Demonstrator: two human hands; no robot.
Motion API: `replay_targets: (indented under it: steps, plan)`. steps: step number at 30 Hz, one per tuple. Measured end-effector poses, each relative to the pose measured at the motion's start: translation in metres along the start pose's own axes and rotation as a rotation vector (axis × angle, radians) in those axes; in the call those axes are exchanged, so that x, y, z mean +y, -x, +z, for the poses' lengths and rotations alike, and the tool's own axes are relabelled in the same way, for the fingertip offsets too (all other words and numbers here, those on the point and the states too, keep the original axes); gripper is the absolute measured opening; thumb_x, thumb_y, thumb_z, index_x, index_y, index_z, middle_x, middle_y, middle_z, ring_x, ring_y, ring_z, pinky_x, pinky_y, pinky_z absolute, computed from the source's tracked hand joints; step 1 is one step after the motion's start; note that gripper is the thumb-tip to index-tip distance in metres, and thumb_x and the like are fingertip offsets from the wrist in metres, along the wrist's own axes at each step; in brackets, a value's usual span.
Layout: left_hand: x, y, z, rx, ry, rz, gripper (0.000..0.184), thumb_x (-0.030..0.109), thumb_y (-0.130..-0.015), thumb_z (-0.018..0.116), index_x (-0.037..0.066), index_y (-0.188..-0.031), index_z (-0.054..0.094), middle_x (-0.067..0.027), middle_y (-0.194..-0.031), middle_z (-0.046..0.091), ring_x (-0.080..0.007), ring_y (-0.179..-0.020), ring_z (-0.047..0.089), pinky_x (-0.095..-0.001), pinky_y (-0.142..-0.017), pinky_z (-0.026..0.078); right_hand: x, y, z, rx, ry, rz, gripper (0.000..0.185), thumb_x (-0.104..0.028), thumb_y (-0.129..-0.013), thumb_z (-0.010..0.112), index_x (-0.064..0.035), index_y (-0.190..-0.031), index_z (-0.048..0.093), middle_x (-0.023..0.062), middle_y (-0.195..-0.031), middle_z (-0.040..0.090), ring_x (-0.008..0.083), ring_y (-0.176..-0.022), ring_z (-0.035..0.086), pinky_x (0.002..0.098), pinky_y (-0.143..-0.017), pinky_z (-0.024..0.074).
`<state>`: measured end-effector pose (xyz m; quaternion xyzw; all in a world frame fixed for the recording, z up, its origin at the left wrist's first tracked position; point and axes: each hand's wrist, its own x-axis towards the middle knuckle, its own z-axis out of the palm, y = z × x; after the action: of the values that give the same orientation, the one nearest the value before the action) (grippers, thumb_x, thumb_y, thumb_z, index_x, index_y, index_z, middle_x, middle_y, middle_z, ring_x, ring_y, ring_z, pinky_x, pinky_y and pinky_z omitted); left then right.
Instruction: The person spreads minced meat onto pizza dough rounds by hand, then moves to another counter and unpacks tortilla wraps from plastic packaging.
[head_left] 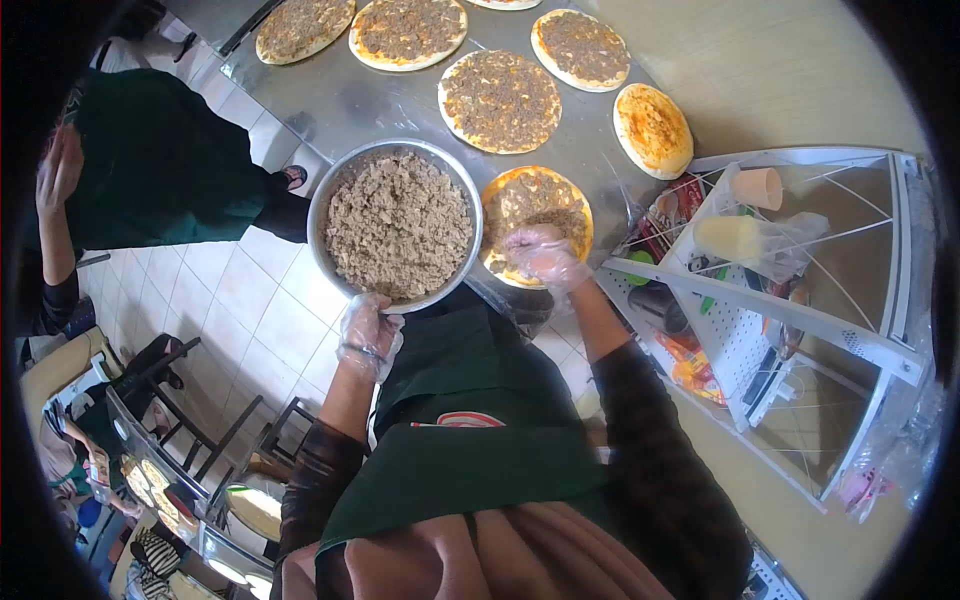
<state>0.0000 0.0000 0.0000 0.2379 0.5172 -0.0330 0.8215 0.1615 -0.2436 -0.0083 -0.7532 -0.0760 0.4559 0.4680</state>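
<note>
My left hand [368,332], in a clear plastic glove, is closed on the near rim of a round metal bowl [474,242]. Crumbly ground meat [400,225] fills much of the bowl. Over a round flatbread [520,190] just right of the bowl is my right hand [545,256], also gloved, with its fingers curled low at the bread's surface. A darker clump of ground meat [562,220] shows against those fingers; part of it is hidden by the hand. Meat lies scattered over the sauced top of this bread.
Several topped flatbreads [500,100] lie on the metal table [400,105]; one [653,130] at the right has only sauce. A white rack [800,330] with a cup [757,188] and packets stands right. Another person's green apron [160,160] is at left, above dark chairs [210,430].
</note>
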Motion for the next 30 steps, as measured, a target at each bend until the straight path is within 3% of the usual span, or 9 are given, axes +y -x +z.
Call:
replay_targets:
  steps: [5, 9, 11, 12, 14, 18, 22, 24, 30]
  plan:
    - [0.004, 0.01, 0.007, 0.05, -0.008, 0.041, 0.008, -0.003, -0.07, 0.044, 0.004, -0.074, 0.042, -0.0061, -0.067, 0.043, -0.0145, -0.05, 0.042, -0.0222, -0.038, 0.036, 0.003, 0.004, 0.016, 0.335, 0.454, -0.535, 0.006, -0.008, -0.065, 0.054, -0.0027, -0.064, 0.053, 0.0077, -0.06, 0.052, 0.024, -0.057, 0.052, 0.0317, -0.053, 0.039]
    - [0.002, 0.01, 0.007, 0.033, 0.026, 0.036, 0.008, -0.004, -0.069, 0.044, 0.003, -0.072, 0.042, -0.0064, -0.067, 0.042, -0.0147, -0.049, 0.042, -0.0221, -0.038, 0.035, 0.019, 0.004, 0.016, 0.339, 0.487, -0.408, 0.007, -0.009, -0.065, 0.052, -0.003, -0.069, 0.055, 0.0106, -0.065, 0.053, 0.0263, -0.06, 0.052, 0.0315, -0.056, 0.0409]
    - [0.004, 0.013, 0.01, 0.046, -0.022, -0.015, 0.009, -0.005, -0.067, 0.044, 0.003, -0.072, 0.041, -0.0062, -0.065, 0.042, -0.0148, -0.048, 0.042, -0.022, -0.037, 0.035, 0.032, 0.006, 0.028, 0.421, 0.383, -0.946, 0.011, -0.009, -0.066, 0.051, -0.0031, -0.075, 0.055, 0.012, -0.072, 0.054, 0.0272, -0.065, 0.052, 0.0319, -0.061, 0.042]
    - [0.003, 0.013, 0.01, 0.043, -0.021, -0.015, 0.009, -0.005, -0.067, 0.044, 0.003, -0.072, 0.041, -0.0062, -0.065, 0.042, -0.0148, -0.048, 0.042, -0.022, -0.037, 0.035, 0.026, 0.015, 0.038, 0.422, 0.386, -0.947, 0.011, -0.009, -0.066, 0.051, -0.0031, -0.075, 0.055, 0.012, -0.072, 0.054, 0.0272, -0.065, 0.052, 0.0319, -0.061, 0.042]
    - [0.001, 0.012, 0.012, 0.029, 0.019, 0.045, 0.011, -0.005, -0.066, 0.045, 0.003, -0.073, 0.041, -0.0061, -0.065, 0.042, -0.0145, -0.047, 0.042, -0.0219, -0.036, 0.034, 0.005, 0.032, 0.055, 0.404, 0.428, -0.309, 0.016, -0.012, -0.068, 0.054, -0.008, -0.083, 0.054, 0.011, -0.076, 0.054, 0.0256, -0.071, 0.054, 0.034, -0.062, 0.0424]
    - [-0.002, 0.009, 0.008, 0.039, 0.006, 0.05, 0.014, -0.005, -0.066, 0.044, 0.003, -0.076, 0.04, -0.0054, -0.066, 0.043, -0.0142, -0.047, 0.042, -0.0218, -0.035, 0.035, 0.032, 0.01, 0.044, 0.458, 0.568, -0.695, 0.009, -0.009, -0.069, 0.053, -0.0072, -0.078, 0.055, 0.0085, -0.073, 0.056, 0.0234, -0.07, 0.055, 0.0327, -0.06, 0.043]
    - [-0.003, 0.005, 0.007, -0.012, 0.009, 0.036, 0.014, -0.005, -0.066, 0.044, 0.004, -0.076, 0.04, -0.0048, -0.066, 0.042, -0.0139, -0.047, 0.042, -0.0216, -0.035, 0.035, 0.055, 0.008, -0.01, 0.364, -0.192, -0.1, 0.01, -0.013, -0.073, 0.052, -0.0046, -0.071, 0.058, 0.0095, -0.07, 0.058, 0.0223, -0.065, 0.056, 0.0289, -0.06, 0.0446]
    - [-0.001, 0.007, 0.006, 0.02, 0.008, 0.005, 0.013, -0.004, -0.067, 0.044, 0.005, -0.076, 0.04, -0.0047, -0.066, 0.043, -0.0136, -0.048, 0.042, -0.0216, -0.036, 0.035, 0.024, 0.042, -0.041, 0.513, 0.306, -0.268, 0.009, -0.011, -0.072, 0.053, -0.0046, -0.074, 0.059, 0.0099, -0.072, 0.059, 0.0198, -0.064, 0.057, 0.0284, -0.061, 0.0455]
    - [-0.004, 0.005, 0.005, 0.031, 0.023, 0.02, 0.011, -0.004, -0.068, 0.043, 0.005, -0.074, 0.041, -0.0042, -0.066, 0.043, -0.0134, -0.049, 0.043, -0.0221, -0.037, 0.036, 0.061, 0.027, -0.049, 0.324, 0.656, -0.544, 0.008, -0.01, -0.069, 0.054, -0.006, -0.073, 0.06, 0.0098, -0.072, 0.059, 0.0219, -0.067, 0.056, 0.0302, -0.064, 0.0457]
